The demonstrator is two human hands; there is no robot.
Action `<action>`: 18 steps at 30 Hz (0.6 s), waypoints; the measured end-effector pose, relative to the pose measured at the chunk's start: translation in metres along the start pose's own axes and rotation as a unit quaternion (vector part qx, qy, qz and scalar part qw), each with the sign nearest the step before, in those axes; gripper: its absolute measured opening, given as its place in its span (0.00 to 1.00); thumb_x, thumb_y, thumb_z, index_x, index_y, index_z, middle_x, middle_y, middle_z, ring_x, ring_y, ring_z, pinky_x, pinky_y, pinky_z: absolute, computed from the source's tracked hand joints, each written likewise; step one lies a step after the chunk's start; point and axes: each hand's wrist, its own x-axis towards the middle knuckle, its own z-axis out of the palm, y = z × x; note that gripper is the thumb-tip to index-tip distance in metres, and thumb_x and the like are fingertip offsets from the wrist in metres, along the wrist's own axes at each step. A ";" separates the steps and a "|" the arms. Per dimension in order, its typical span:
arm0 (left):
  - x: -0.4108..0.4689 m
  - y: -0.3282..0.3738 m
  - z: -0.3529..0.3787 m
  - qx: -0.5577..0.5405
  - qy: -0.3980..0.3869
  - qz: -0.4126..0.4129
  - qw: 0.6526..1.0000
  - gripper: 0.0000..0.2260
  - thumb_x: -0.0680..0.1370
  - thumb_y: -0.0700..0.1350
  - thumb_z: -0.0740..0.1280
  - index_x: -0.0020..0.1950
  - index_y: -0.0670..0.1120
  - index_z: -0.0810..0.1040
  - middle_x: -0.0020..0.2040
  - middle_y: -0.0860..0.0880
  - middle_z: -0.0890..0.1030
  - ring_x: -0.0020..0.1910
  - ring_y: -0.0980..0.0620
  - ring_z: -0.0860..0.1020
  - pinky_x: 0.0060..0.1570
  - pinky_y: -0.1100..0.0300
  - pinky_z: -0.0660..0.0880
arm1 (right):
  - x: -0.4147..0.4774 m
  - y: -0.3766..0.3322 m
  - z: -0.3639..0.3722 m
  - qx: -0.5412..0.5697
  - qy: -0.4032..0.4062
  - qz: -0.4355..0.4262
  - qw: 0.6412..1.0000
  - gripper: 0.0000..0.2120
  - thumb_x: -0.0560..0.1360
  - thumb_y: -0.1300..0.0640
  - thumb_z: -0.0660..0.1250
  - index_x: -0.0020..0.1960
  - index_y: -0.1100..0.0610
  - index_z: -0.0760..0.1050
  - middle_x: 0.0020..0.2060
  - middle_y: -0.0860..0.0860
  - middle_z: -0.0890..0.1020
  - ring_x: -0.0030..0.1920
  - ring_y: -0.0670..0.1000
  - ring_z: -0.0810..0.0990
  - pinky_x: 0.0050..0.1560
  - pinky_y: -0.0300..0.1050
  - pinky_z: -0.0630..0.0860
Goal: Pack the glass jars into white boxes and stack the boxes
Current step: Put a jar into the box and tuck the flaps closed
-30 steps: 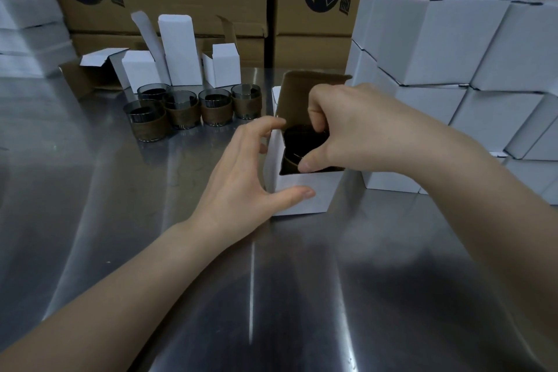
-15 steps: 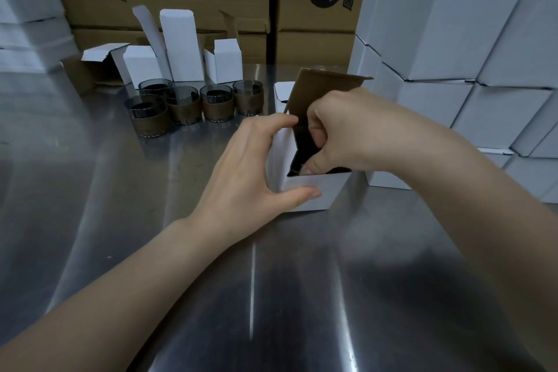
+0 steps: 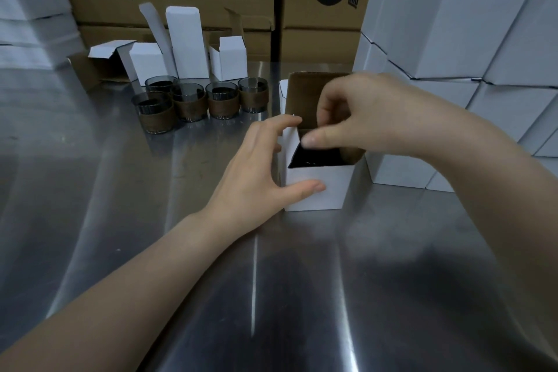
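Head view: L hand (image 3: 259, 178) grips the open box (image 3: 317, 190) on the counter (image 3: 181, 251), thumb on its front face, fingers at the top left edge. R hand (image 3: 362, 118) sits over the box mouth, fingers curled on the brown-lined lid flap (image 3: 305, 100), prob. pinching it. Box interior is dark; can't tell what's inside. Five glass jars (image 3: 193, 101) stand clustered behind-left, apart from the box. Stack of closed white boxes (image 3: 453, 39) is just to its right.
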 end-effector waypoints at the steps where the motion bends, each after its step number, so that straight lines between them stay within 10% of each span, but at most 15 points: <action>1: 0.000 0.000 0.000 0.000 -0.003 -0.003 1.000 0.35 0.66 0.66 0.72 0.70 0.62 0.62 0.63 0.57 0.69 0.60 0.64 0.71 0.54 0.74 0.69 | 0.000 0.001 -0.001 0.021 0.029 -0.002 0.999 0.13 0.71 0.41 0.71 0.43 0.51 0.78 0.38 0.45 0.78 0.39 0.43 0.75 0.34 0.38 0.69; 7: 0.000 -0.001 -0.002 -0.020 -0.005 -0.026 0.999 0.32 0.68 0.64 0.71 0.68 0.67 0.62 0.65 0.59 0.68 0.61 0.67 0.69 0.56 0.77 0.67 | 0.008 0.012 0.003 0.113 0.223 0.032 0.968 0.05 0.79 0.55 0.60 0.47 0.56 0.72 0.36 0.48 0.74 0.36 0.44 0.72 0.31 0.32 0.66; 13: 0.001 -0.003 -0.005 -0.067 0.011 -0.073 0.995 0.27 0.72 0.53 0.76 0.64 0.70 0.67 0.65 0.57 0.68 0.64 0.64 0.69 0.62 0.69 0.68 | 0.012 0.022 0.023 0.299 0.092 0.078 0.947 0.19 0.75 0.65 0.58 0.61 0.47 0.62 0.51 0.51 0.74 0.50 0.51 0.77 0.54 0.56 0.79; 18: 0.002 0.003 -0.008 -0.119 0.002 -0.096 0.988 0.19 0.74 0.53 0.70 0.64 0.61 0.74 0.64 0.54 0.68 0.64 0.67 0.68 0.65 0.74 0.64 | 0.004 0.029 0.057 0.425 0.064 0.079 0.900 0.24 0.76 0.60 0.67 0.69 0.50 0.64 0.52 0.47 0.80 0.55 0.51 0.81 0.63 0.53 0.75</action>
